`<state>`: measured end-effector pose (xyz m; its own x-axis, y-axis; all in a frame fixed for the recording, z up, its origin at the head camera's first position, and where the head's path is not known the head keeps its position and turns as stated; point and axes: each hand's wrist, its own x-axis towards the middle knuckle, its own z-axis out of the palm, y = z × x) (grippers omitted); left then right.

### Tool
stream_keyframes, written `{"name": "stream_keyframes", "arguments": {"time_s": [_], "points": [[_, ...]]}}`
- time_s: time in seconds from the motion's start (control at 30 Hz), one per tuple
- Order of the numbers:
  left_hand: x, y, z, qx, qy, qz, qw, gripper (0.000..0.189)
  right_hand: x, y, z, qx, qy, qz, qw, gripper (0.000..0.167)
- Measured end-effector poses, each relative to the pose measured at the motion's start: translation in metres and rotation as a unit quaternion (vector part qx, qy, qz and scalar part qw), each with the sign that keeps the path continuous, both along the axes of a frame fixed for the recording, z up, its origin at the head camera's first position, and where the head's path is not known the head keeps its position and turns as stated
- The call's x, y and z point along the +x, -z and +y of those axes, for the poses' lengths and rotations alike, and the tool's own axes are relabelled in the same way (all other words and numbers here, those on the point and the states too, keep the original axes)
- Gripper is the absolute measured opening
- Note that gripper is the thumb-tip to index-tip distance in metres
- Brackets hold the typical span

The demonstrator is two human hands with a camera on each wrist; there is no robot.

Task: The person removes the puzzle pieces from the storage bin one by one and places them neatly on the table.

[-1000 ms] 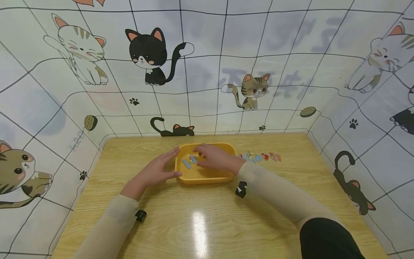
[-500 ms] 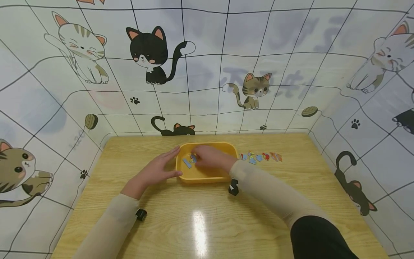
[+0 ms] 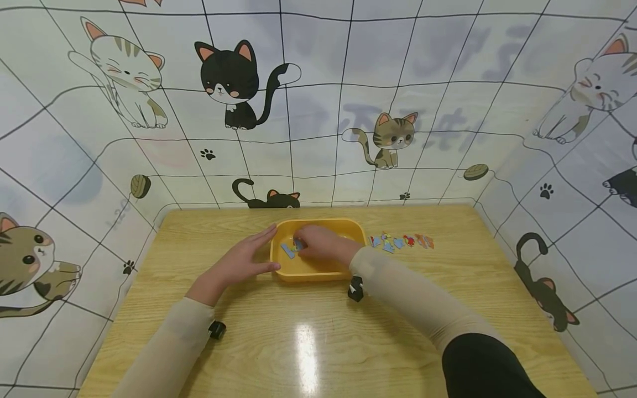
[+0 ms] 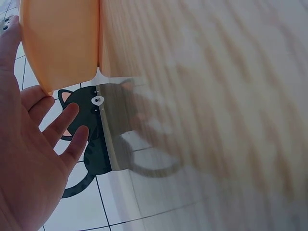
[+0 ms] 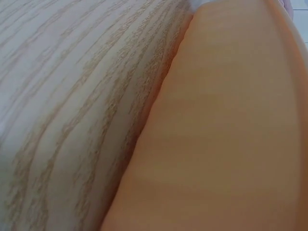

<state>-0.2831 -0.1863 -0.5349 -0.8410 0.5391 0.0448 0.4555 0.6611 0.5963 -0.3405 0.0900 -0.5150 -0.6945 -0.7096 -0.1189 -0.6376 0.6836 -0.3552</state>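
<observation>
A shallow yellow tray (image 3: 318, 276) sits on the table. My left hand (image 3: 239, 264) spans its left end, thumb at the front corner and forefinger at the back corner. In the left wrist view the other fingers of the left hand (image 4: 36, 139) stand apart, off the tray's side (image 4: 60, 43). Inside the tray, my right hand (image 3: 320, 243) has its fingers curled down at a small flat blue puzzle piece (image 3: 298, 244), pinching it, with the fingertips partly hidden. To the left lies a second blue piece (image 3: 287, 251). The right wrist view shows only the tray's outer wall (image 5: 216, 120) and tabletop.
Right of the tray, several small colourful flat pieces (image 3: 398, 242) lie in a row on the wooden table (image 3: 259, 342). A cloth with printed cats (image 3: 318, 110) surrounds the table at the back and both sides.
My right hand has moved left and down inside the tray, its fingers curling onto the blue puzzle piece. The left hand has stayed at the tray's left end.
</observation>
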Motion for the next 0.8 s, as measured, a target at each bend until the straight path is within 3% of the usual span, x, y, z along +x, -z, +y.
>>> {"name": "stream_keyframes", "arguments": {"time_s": [0.4, 0.8], "points": [[-0.001, 0.000, -0.001, 0.000, -0.001, -0.003, 1.0000, 0.107, -0.002, 0.002, 0.007, -0.017, -0.008, -0.022, 0.9996, 0.037], [-0.001, -0.001, 0.000, -0.002, 0.002, 0.004, 1.0000, 0.103, -0.001, 0.004, 0.013, -0.015, 0.005, -0.016, 0.9997, 0.022]]}}
